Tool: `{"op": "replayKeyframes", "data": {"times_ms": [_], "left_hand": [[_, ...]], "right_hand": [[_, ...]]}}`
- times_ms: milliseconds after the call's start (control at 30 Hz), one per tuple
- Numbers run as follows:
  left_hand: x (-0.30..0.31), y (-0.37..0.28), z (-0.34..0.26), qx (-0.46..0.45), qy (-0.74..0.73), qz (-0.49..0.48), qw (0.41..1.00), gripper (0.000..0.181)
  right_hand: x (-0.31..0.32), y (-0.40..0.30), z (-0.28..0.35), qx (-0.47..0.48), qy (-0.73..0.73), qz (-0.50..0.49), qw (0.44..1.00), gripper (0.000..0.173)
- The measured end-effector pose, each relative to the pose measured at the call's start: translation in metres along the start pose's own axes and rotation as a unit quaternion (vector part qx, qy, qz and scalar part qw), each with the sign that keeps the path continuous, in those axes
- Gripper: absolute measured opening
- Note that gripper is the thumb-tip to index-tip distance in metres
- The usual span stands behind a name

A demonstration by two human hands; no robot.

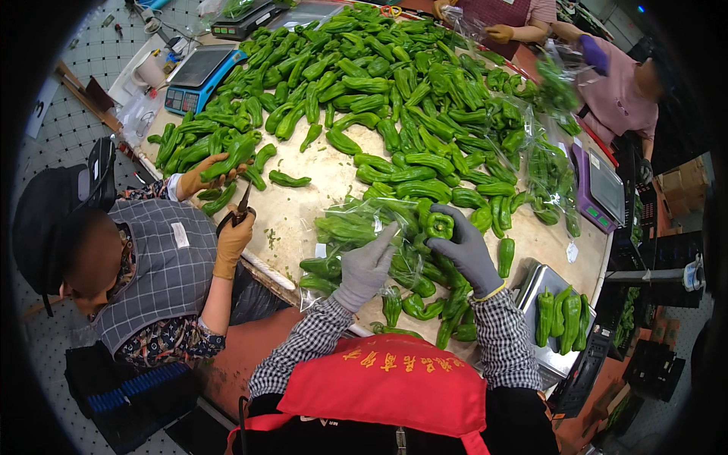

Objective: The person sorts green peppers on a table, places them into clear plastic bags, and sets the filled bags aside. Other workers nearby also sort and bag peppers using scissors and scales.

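Observation:
My left hand (367,272), in a grey glove, is on a clear plastic bag (311,230) that lies on the table with green peppers (350,224) inside. Its fingers point up to the right along the bag's film, seemingly holding it. My right hand (469,253), in a darker grey glove, grips a green pepper (439,226) between thumb and fingers, its stem end towards me. This pepper is close to the bag's right side. Loose peppers (455,310) lie beneath and between my wrists. Part of the bag's edge is hard to make out.
A silver scale (532,301) holding several peppers stands at my right. A heap of peppers (364,68) covers the table's far side. At left, a co-worker holds scissors (242,207) and peppers. Blue (196,79) and purple (597,187) scales flank the heap. Two people work across the table.

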State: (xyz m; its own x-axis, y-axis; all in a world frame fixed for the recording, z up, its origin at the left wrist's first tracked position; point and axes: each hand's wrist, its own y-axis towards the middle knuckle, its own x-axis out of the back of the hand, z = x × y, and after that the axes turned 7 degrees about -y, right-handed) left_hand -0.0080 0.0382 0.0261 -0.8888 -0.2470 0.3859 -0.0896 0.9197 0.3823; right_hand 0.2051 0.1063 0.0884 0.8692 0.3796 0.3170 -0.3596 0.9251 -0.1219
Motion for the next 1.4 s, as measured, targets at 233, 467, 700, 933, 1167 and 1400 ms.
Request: {"op": "replayKeyframes", "data": {"times_ms": [233, 467, 700, 933, 1167, 1400], "left_hand": [[0.018, 0.006, 0.004, 0.221, -0.069, 0.000, 0.973, 0.030], [0.014, -0.003, -0.007, 0.176, -0.072, -0.020, 0.982, 0.021], [0.033, -0.010, -0.029, 0.058, 0.020, -0.017, 0.998, 0.023], [0.040, -0.014, -0.047, 0.081, 0.000, 0.038, 0.996, 0.022], [0.029, -0.012, -0.032, 0.113, -0.051, 0.035, 0.992, 0.020], [0.020, -0.016, 0.006, 0.205, -0.035, 0.035, 0.978, 0.022]], "right_hand": [[0.007, -0.026, 0.011, 0.015, 0.119, 0.120, 0.985, 0.065], [-0.017, -0.046, 0.005, -0.056, 0.112, 0.187, 0.974, 0.050], [-0.076, -0.003, -0.010, -0.071, 0.088, 0.272, 0.956, 0.046], [-0.139, 0.025, -0.084, 0.149, 0.052, 0.291, 0.944, 0.027], [-0.125, 0.020, -0.040, 0.087, -0.309, 0.277, 0.905, 0.028], [-0.036, 0.027, -0.008, 0.046, -0.085, 0.068, 0.993, 0.020]]}}
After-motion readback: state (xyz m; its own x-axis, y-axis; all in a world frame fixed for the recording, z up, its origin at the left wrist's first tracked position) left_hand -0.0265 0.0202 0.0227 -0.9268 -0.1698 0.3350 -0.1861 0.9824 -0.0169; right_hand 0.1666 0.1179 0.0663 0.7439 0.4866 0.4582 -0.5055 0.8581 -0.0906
